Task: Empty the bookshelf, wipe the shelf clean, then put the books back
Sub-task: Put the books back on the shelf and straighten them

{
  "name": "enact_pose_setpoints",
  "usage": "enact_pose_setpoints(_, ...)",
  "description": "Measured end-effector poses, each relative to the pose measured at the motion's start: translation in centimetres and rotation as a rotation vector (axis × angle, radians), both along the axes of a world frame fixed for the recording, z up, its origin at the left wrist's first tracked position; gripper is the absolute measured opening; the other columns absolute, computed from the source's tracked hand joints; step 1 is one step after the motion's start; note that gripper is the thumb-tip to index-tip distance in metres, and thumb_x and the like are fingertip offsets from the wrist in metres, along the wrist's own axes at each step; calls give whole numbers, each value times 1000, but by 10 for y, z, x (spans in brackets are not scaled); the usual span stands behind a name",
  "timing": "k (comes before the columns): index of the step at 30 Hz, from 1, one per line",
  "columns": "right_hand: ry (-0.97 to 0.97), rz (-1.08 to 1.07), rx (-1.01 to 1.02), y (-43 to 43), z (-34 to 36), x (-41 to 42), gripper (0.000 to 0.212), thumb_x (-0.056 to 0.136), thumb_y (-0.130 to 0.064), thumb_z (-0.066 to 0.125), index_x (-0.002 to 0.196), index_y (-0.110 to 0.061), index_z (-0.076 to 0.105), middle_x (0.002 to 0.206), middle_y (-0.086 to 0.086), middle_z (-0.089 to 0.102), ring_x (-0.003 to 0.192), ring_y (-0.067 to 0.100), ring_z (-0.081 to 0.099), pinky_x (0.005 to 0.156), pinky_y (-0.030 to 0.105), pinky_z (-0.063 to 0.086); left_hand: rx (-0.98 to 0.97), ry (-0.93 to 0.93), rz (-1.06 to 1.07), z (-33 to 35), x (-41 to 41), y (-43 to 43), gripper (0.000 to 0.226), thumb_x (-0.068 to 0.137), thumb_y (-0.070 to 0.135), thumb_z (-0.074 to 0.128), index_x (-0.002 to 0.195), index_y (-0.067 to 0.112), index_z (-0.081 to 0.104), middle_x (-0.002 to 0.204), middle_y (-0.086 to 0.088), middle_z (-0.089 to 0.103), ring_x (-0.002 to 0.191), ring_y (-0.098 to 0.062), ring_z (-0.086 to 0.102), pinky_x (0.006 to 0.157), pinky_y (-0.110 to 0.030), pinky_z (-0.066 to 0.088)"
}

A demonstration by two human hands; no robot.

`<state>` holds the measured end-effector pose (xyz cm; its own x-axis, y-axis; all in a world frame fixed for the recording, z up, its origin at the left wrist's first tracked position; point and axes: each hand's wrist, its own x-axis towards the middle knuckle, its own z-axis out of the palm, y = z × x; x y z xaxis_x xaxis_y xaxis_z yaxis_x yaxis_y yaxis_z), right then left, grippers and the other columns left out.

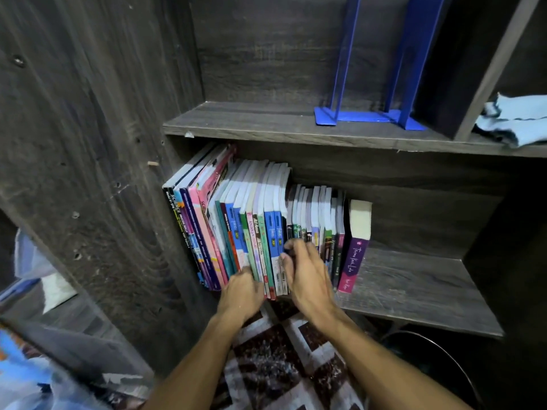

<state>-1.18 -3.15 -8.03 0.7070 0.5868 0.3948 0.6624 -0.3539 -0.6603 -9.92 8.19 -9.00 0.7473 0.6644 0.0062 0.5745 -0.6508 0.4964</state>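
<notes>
The rug [275, 365] lay at the bottom of the frame, beneath both forearms. The left hand [241, 291] met the lower spines of the tall books [260, 202] at centre, fingers clenched onto them. The right hand [307, 279] lay just beside it, thumb on a blue spine and fingers bent into the gap where the shorter books began. Judged from this placement, the hands bracketed a batch of tall books for removal together.

The books stood on the lower shelf [414, 285], packed to its left. The leftmost ones leaned, and the right part of the shelf was bare. Emptying appeared to be at an early step.

The upper shelf [251, 119] carried two blue bookends [370, 113]. A pale blue cloth [512, 119] lay at upper right, probably staged for wiping.
</notes>
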Motion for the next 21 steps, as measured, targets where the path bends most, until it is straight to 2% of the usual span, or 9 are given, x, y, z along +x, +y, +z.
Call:
enact_pose_setpoints(2, -7, 19, -21, -4, 0, 7, 10, 105, -25, 46, 104, -19, 54, 94, -7, 57, 74, 8, 59, 63, 25, 57, 29, -32, -25, -6, -4, -3, 26, 101, 34, 46, 95, 10, 53, 88, -2, 57, 76, -20, 52, 70, -32, 41)
enact_pose_setpoints(4, -19, 62, -105, -3, -4, 7, 14, 105, -27, 48, 100, -18, 59, 88, -7, 59, 71, 10, 61, 61, 24, 56, 84, -50, -43, -8, -6, 1, 30, 103, 37, 43, 92, 11, 55, 88, -2, 59, 76, -19, 54, 71, -32, 43)
enact_pose_setpoints(7, -5, 76, -175, 8, -9, 0, 17, 105, -26, 48, 106, -16, 61, 98, -4, 56, 76, 11, 58, 62, 16, 48, 150, -37, -62, -4, -6, 8, 26, 104, 34, 44, 96, 12, 56, 92, -5, 64, 83, -24, 61, 75, -36, 49)
enact_pose_setpoints(10, 34, 78, -139, 17, -6, -7, 8, 105, -23, 44, 106, -19, 51, 100, -5, 45, 75, 7, 49, 57, 9, 36, 187, 22, -24, -2, -7, 12, 27, 104, 35, 43, 102, 13, 58, 96, -10, 67, 92, -31, 64, 74, -37, 47)
enact_pose_setpoints(12, 37, 110, -155, 15, -10, -10, 12, 105, -23, 43, 115, -18, 47, 105, -2, 41, 79, 6, 47, 65, 14, 45, 159, 10, 18, -6, -10, 8, 35, 104, 43, 40, 100, 13, 58, 94, -13, 68, 93, -35, 64, 70, -36, 44)
enact_pose_setpoints(13, 29, 128, -173, 12, -14, -11, 16, 105, -23, 42, 120, -18, 46, 109, -1, 42, 83, 8, 49, 73, 21, 51, 136, -1, 39, -9, -11, 6, 39, 103, 46, 39, 98, 13, 57, 93, -13, 68, 92, -37, 64, 69, -36, 42)
enact_pose_setpoints(15, 14, 142, -205, 3, -18, -8, 21, 106, -25, 40, 124, -23, 50, 114, -3, 45, 87, 6, 51, 81, 29, 51, 104, 22, 60, -6, -10, -1, 41, 103, 47, 39, 96, 12, 60, 93, -12, 68, 92, -35, 64, 70, -35, 43)
enact_pose_setpoints(18, 22, 82, -156, -13, -16, 0, 24, 104, -22, 42, 121, -27, 57, 111, -9, 50, 85, 3, 55, 80, 33, 58, 73, -10, -20, 2, -2, -11, 35, 103, 41, 43, 96, 13, 62, 83, -4, 65, 81, -25, 65, 73, -34, 53)
enact_pose_setpoints(21, -181, -78, -48, -33, -6, 7, 25, 99, -14, 54, 123, -16, 63, 106, 1, 56, 80, 13, 57, 61, 28, 55, 64, -228, -149, 17, 9, -42, 19, 103, 28, 47, 102, 14, 60, 70, 6, 60, 59, -11, 59, 55, -23, 47)
